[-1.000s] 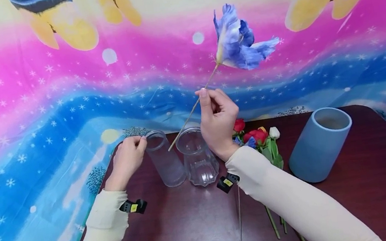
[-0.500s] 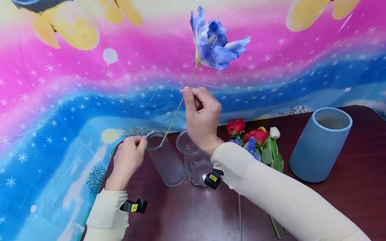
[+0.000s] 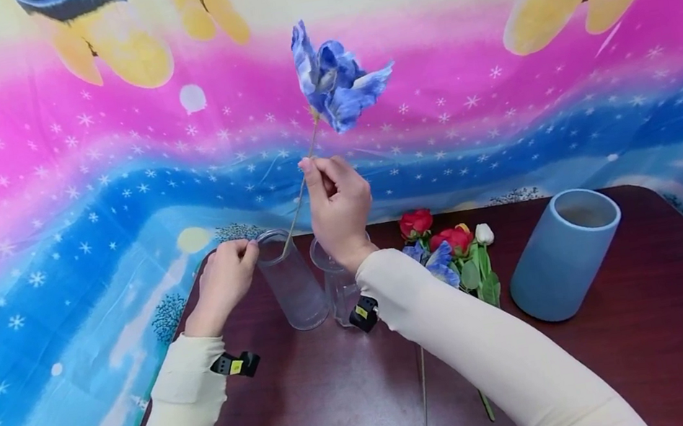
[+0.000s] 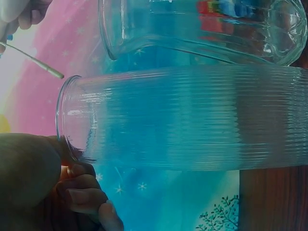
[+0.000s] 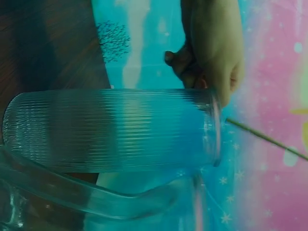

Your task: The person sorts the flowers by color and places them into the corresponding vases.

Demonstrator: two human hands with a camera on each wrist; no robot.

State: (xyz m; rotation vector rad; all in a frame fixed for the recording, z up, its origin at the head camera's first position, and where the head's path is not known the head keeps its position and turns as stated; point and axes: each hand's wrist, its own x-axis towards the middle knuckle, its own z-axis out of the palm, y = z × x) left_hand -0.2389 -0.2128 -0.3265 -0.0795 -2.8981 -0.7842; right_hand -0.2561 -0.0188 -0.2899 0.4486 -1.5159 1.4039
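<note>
Right wrist view, vase rim (image 5: 218,137), stem (image 5: 264,136) just outside

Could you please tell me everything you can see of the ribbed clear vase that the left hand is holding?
The ribbed vase is a tall, clear, straight-sided cylinder that looks like glass. Fine ribs run lengthwise down its body, below a smoother neck and a rounded rim. It stands upright on the dark table, to the left of the other glass vase. The left hand pinches its rim. The tip of the flower stem is just beyond its mouth, not inside.
</note>
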